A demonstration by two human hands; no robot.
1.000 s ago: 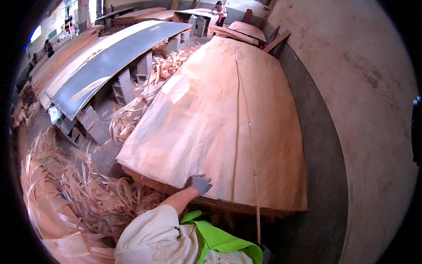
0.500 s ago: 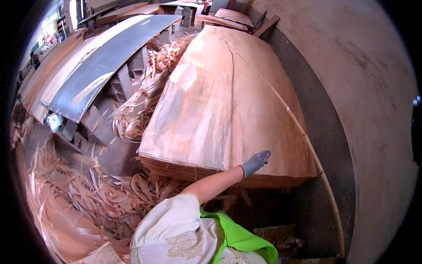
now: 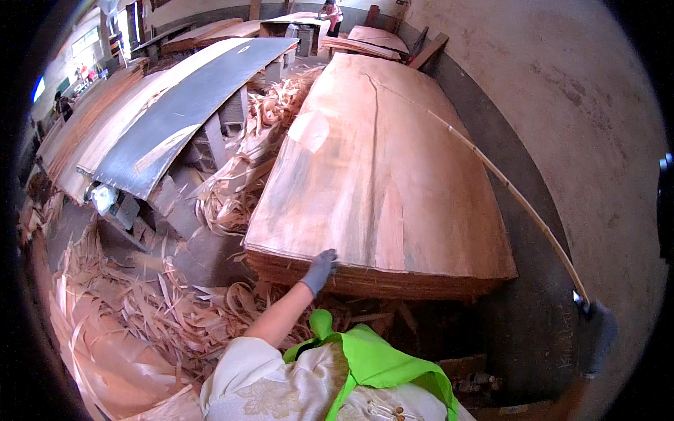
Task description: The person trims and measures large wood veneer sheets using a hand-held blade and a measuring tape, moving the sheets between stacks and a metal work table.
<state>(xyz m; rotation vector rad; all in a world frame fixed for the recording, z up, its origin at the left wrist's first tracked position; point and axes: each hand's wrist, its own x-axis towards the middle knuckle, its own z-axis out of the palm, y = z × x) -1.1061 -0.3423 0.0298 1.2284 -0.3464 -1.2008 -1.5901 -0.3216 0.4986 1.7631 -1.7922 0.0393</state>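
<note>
In a grey glove, my left hand (image 3: pixel 321 271) is at the near edge of a tall stack of wood veneer sheets (image 3: pixel 435 210). Its fingers are closed at the rim of the top veneer sheet; the thumb's place is hard to make out. At the far right my right hand (image 3: pixel 598 338), in a dark glove, is closed round the thick end of a long, thin bamboo pole (image 3: pixel 519 196). From there the pole bends up and left over the stack, its thin tip lying on the top sheet. A long split and a pale patch (image 3: pixel 309 132) mark that sheet.
Curled veneer scraps (image 3: pixel 154 309) heap on the floor at left and beside the stack. A dark panel (image 3: pixel 189 105) lies on another raised pile to the left. The wall (image 3: pixel 562 91) runs along the right. Another person (image 3: pixel 331 15) is far back.
My left hand has moved left from the top sheet to the stack's near edge. My right hand has come into view holding the pole, whose near end is now higher and farther right.
</note>
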